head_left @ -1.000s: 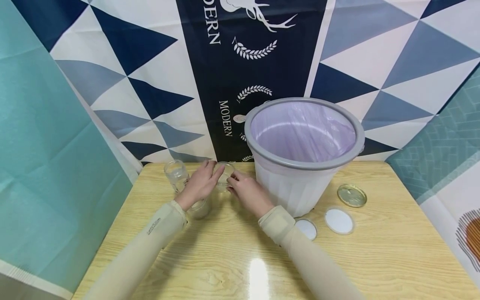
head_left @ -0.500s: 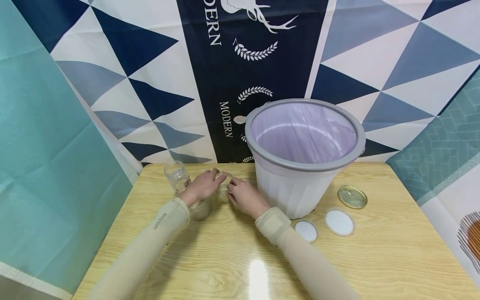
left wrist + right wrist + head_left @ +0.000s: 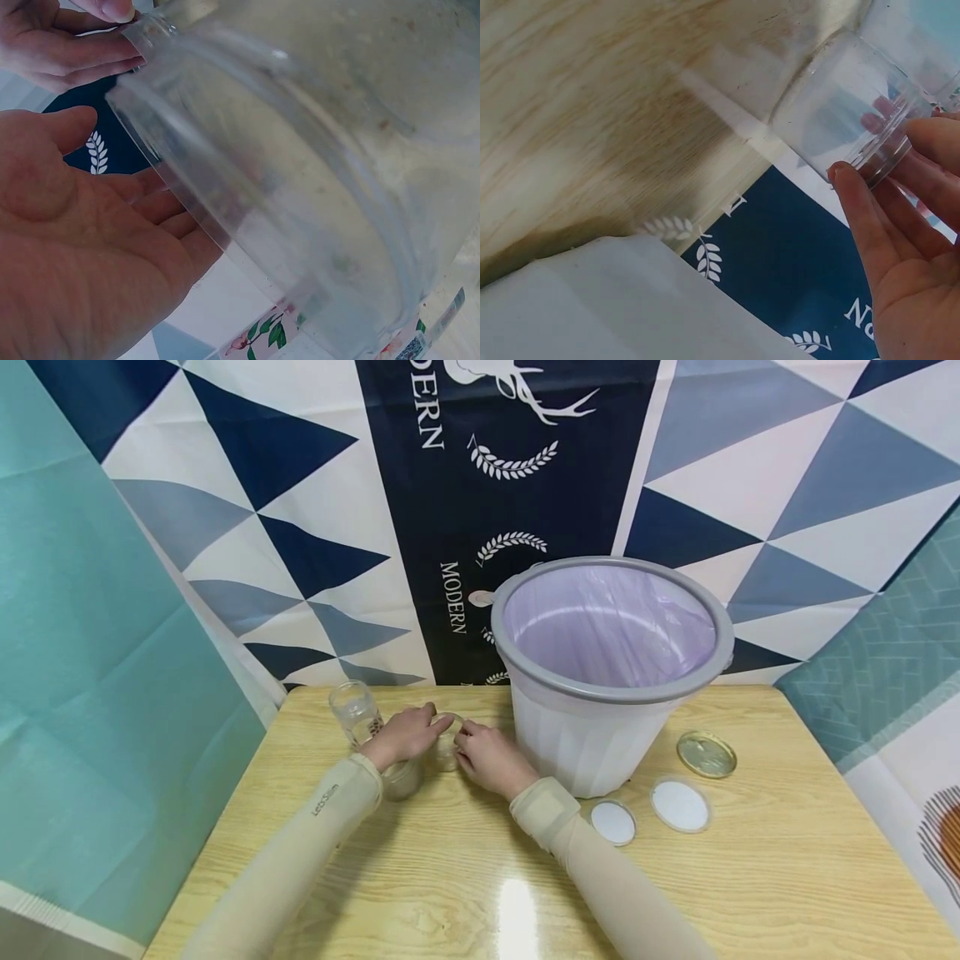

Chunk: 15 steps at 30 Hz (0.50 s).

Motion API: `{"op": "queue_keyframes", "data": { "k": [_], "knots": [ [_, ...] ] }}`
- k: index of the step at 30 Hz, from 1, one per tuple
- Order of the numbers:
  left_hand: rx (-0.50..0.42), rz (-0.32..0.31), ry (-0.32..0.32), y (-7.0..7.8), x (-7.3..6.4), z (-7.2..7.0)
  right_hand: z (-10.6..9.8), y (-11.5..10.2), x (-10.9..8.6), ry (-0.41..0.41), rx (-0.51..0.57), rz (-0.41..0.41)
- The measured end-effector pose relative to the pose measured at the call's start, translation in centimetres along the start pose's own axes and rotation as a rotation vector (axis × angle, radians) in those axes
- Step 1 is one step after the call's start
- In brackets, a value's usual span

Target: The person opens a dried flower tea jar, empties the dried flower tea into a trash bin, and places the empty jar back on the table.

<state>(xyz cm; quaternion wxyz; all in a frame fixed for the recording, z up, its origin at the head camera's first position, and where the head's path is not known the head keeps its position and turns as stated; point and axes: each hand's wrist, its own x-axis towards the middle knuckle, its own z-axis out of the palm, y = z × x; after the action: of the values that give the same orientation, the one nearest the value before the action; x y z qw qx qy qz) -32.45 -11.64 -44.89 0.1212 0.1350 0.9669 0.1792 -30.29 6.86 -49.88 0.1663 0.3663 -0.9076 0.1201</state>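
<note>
In the head view a small clear jar stands between both hands near the table's back. My right hand pinches its rim; in the right wrist view thumb and fingers meet the jar at one end. My left hand lies on the jar's left side, its thumb near the rim. Seen from the left wrist, the left hand has thumb and fingers spread apart, the fingertips partly hidden behind a larger clear jar. That larger jar stands beside the left wrist.
A tall clear glass stands left of the left hand. A white bin with a purple liner stands right of the right hand. Beyond it lie a gold lid and two white-faced round lids, all on the wooden table.
Both hands and the small jar have come slightly nearer and lower in the head view. The jar's body now shows below the fingers. Other things stay in place.
</note>
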Motion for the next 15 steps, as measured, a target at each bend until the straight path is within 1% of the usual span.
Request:
{"op": "queue_keyframes", "data": {
  "k": [5, 10, 13, 15],
  "knots": [
    [0.015, -0.003, -0.006, 0.02, 0.04, 0.07, 0.08, -0.13, -0.01, -0.015, 0.031, 0.000],
    [0.030, -0.019, 0.011, -0.02, -0.08, 0.38, 0.12, -0.18, -0.19, -0.022, 0.039, -0.013],
    [0.055, -0.016, 0.049, -0.06, -0.27, 0.68, 0.04, -0.15, -0.38, -0.018, 0.052, -0.010],
    [0.082, 0.007, 0.103, -0.04, -0.56, 0.74, -0.13, -0.15, -0.48, -0.009, 0.061, -0.008]
  ]
}}
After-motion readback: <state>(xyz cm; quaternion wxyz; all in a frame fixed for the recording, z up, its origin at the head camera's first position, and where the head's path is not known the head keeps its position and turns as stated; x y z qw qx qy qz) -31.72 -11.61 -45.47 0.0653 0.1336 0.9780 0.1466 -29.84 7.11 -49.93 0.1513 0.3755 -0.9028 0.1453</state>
